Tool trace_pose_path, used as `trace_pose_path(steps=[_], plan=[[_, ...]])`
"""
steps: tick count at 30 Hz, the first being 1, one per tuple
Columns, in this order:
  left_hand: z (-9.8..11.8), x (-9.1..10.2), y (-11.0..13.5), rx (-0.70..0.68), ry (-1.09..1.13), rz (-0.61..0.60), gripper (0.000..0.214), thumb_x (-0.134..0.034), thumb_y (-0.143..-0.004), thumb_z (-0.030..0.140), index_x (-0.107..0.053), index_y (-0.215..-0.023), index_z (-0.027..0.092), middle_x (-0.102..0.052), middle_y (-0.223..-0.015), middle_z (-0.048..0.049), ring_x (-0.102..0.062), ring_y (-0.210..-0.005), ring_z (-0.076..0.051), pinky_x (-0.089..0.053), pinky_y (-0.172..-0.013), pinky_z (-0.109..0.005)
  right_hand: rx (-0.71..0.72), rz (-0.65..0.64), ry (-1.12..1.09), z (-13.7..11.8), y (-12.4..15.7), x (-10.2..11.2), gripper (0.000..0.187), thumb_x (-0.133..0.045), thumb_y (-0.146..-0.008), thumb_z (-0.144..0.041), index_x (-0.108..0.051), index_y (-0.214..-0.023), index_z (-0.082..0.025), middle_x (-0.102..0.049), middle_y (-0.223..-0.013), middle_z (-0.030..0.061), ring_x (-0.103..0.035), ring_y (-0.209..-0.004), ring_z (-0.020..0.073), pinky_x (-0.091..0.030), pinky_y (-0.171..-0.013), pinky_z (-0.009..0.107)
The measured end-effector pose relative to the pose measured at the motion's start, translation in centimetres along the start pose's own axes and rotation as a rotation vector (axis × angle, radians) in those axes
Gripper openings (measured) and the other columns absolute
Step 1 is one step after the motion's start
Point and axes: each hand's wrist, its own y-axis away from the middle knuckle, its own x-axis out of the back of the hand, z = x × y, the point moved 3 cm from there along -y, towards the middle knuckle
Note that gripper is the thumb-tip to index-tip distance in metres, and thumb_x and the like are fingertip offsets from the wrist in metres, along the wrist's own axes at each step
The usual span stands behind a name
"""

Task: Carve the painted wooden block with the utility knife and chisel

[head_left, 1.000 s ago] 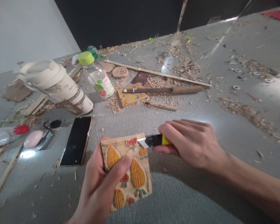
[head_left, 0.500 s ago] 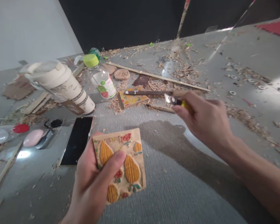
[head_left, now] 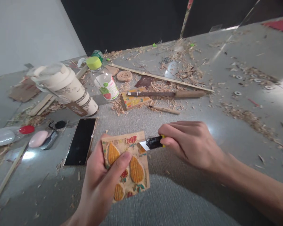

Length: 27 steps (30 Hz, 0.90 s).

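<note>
A square carved wooden block (head_left: pixel 145 175) with raised yellow-orange, red and teal shapes is gripped by my left hand (head_left: pixel 103 175), the thumb pressed across its face. My right hand (head_left: pixel 188 142) is closed around a utility knife (head_left: pixel 155 142) with a black and yellow body. Its bare blade points left and lies over the block's upper right corner, at a small orange shape. Whether the edge touches the wood I cannot tell. The fingers hide most of the knife's handle.
Behind the block lie a file (head_left: pixel 165 94) with a wooden handle, a slim carving tool (head_left: pixel 165 109) and a yellow painted block (head_left: pixel 135 102). Leftward are a phone (head_left: pixel 80 142), a cream tumbler (head_left: pixel 70 89), a bottle with a lime cap (head_left: pixel 105 81) and a red-capped bottle (head_left: pixel 8 135). Wood shavings litter the table.
My right hand has brought the knife down and left, from above the tools to the block's upper right corner. The left hand still holds the block, shifted slightly right in view.
</note>
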Motion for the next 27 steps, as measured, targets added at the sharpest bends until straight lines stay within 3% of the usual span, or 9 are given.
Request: trace_pose_path(steps=[6, 10, 12, 13, 15, 17, 21, 24, 27], plan=[[0.0, -0.4, 0.2, 0.033, 0.058, 0.011, 0.048, -0.092, -0.079, 0.049, -0.062, -0.109, 0.028, -0.08, -0.089, 0.0005, -0.081, -0.083, -0.025, -0.068, -0.066, -0.031, 0.035, 0.069, 0.09, -0.7, 0.2, -0.5, 0.056, -0.025, -0.121, -0.047, -0.056, -0.08, -0.024, -0.059, -0.063, -0.002, -0.049, -0.054, 0.0129, -0.03, -0.056, 0.033], [-0.5, -0.8, 1.1, 0.119, 0.09, -0.034, 0.053, -0.091, -0.081, 0.051, -0.059, -0.118, 0.031, -0.075, -0.082, 0.0035, -0.073, -0.059, -0.02, -0.058, -0.046, -0.026, 0.03, 0.139, 0.158, -0.4, -0.1, -0.4, 0.061, -0.022, -0.121, -0.048, -0.056, -0.076, -0.024, -0.062, -0.063, -0.0007, -0.047, -0.055, 0.0132, -0.033, -0.06, 0.032], [-0.9, -1.1, 1.8, 0.132, 0.094, -0.099, 0.05, -0.091, -0.081, 0.052, -0.061, -0.114, 0.029, -0.075, -0.081, 0.0028, -0.072, -0.059, -0.018, -0.057, -0.047, -0.024, -0.103, 0.156, 0.179, 1.5, -0.5, 0.6, 0.06, -0.026, -0.119, -0.051, -0.057, -0.075, -0.024, -0.059, -0.061, -0.0007, -0.044, -0.054, 0.0126, -0.03, -0.059, 0.033], [-1.2, -1.2, 2.2, 0.141, 0.093, -0.151, 0.047, -0.09, -0.081, 0.054, -0.063, -0.109, 0.027, -0.075, -0.079, 0.0018, -0.073, -0.062, -0.018, -0.059, -0.05, -0.024, -0.288, 0.205, 0.221, 3.1, -0.6, 1.4, 0.058, -0.031, -0.118, -0.052, -0.057, -0.074, -0.025, -0.053, -0.056, -0.0022, -0.038, -0.051, 0.0121, -0.026, -0.058, 0.034], [-1.7, -1.3, 2.5, 0.152, 0.091, -0.295, 0.044, -0.091, -0.082, 0.055, -0.064, -0.097, 0.024, -0.073, -0.072, 0.0008, -0.071, -0.06, -0.015, -0.057, -0.051, -0.02, -0.44, 0.278, 0.258, 5.8, -0.5, 3.0, 0.05, -0.04, -0.117, -0.045, -0.05, -0.071, -0.026, -0.036, -0.049, -0.0066, -0.026, -0.047, 0.0101, -0.021, -0.057, 0.035], [-1.9, -0.9, 2.0, 0.161, 0.079, -0.277, 0.043, -0.088, -0.086, 0.055, -0.065, -0.107, 0.025, -0.078, -0.081, -0.0015, -0.075, -0.064, -0.019, -0.062, -0.052, -0.025, -0.543, 0.336, 0.223, 7.7, -0.2, 3.8, 0.046, -0.047, -0.114, -0.042, -0.046, -0.07, -0.027, -0.032, -0.05, -0.0074, -0.03, -0.048, 0.0105, -0.023, -0.058, 0.034], [-1.1, 0.2, -0.5, -0.069, 0.081, -0.173, 0.047, -0.089, -0.086, 0.047, -0.064, -0.12, 0.026, -0.082, -0.096, -0.0021, -0.081, -0.073, -0.023, -0.069, -0.061, -0.032, -0.456, 0.278, 0.119, 7.3, 0.0, 2.5, 0.047, -0.036, -0.114, -0.04, -0.044, -0.07, -0.027, -0.043, -0.058, -0.0034, -0.035, -0.05, 0.0122, -0.025, -0.057, 0.034], [-0.8, 0.4, -1.2, -0.213, 0.031, -0.145, 0.033, -0.087, -0.089, 0.042, -0.065, -0.107, 0.025, -0.079, -0.088, 0.0005, -0.08, -0.077, -0.021, -0.071, -0.07, -0.033, -0.389, 0.237, 0.042, 5.9, -0.1, 1.2, 0.047, -0.037, -0.113, -0.043, -0.039, -0.069, -0.028, -0.038, -0.059, -0.0032, -0.034, -0.052, 0.0145, -0.025, -0.058, 0.035], [-0.9, 0.5, -0.8, -0.337, -0.03, -0.127, 0.029, -0.086, -0.091, 0.04, -0.062, -0.096, 0.024, -0.069, -0.075, 0.0041, -0.072, -0.061, -0.016, -0.066, -0.056, -0.027, -0.383, 0.215, -0.012, 5.5, 0.0, 0.9, 0.046, -0.039, -0.113, -0.042, -0.038, -0.068, -0.029, -0.03, -0.056, -0.0047, -0.03, -0.051, 0.0159, -0.022, -0.058, 0.036]])
